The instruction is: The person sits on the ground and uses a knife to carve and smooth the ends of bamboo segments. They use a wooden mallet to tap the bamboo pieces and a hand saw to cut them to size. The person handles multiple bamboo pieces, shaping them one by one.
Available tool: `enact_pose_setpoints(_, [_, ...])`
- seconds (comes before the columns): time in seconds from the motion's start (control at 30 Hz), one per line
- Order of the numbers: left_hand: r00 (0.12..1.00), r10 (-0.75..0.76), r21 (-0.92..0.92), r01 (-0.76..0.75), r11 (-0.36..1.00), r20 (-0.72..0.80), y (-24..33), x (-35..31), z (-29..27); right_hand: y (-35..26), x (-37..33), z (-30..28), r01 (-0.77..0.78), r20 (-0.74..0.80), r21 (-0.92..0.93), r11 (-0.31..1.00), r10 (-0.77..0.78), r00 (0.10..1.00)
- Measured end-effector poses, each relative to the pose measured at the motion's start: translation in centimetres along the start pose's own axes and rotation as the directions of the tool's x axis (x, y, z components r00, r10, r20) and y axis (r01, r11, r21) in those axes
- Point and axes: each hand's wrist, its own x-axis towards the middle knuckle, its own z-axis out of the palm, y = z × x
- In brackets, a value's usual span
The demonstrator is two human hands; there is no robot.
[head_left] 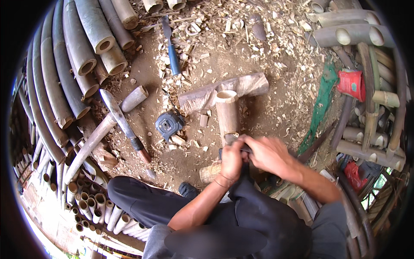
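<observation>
A pale bamboo tube [227, 113] points away from me, its open far end resting against a split wooden block [194, 100]. At the near end of the tube, both hands are closed close together. Between them shows a dark grey tool [231, 139], its tip touching the bamboo; its kind is mostly hidden by the fingers. My left hand [232, 163] grips it from the near left. My right hand [271, 156] wraps round it from the right, fingers touching the left hand. The tube's near end is covered by the hands.
A blue-handled chisel [172, 56], a tape measure [168, 125] and a large knife [120, 118] lie among wood shavings. Long bamboo poles [79, 39] are stacked at left, more at right beside a red packet [351, 84] and green netting [319, 112].
</observation>
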Motion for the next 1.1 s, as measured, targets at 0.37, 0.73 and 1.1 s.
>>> enact_pose_setpoints(0.37, [0.977,-0.091,-0.413,0.164,0.896,0.191,2.4,-0.9,-0.3,-1.3,1.9,-2.4,0.166,0.181,-0.161,0.973,-0.136,0.974])
enact_pose_setpoints(0.73, [0.989,0.101,0.525,-0.144,0.839,0.110,0.9,0.8,0.5,1.4,-1.5,2.4,-0.118,-0.056,0.285,0.951,0.140,0.989])
enact_pose_setpoints(1.1, [0.919,-0.010,-0.689,0.304,0.658,0.395,1.5,-1.0,-0.9,-5.8,6.2,-3.2,0.383,0.399,-0.535,0.753,-0.175,0.900])
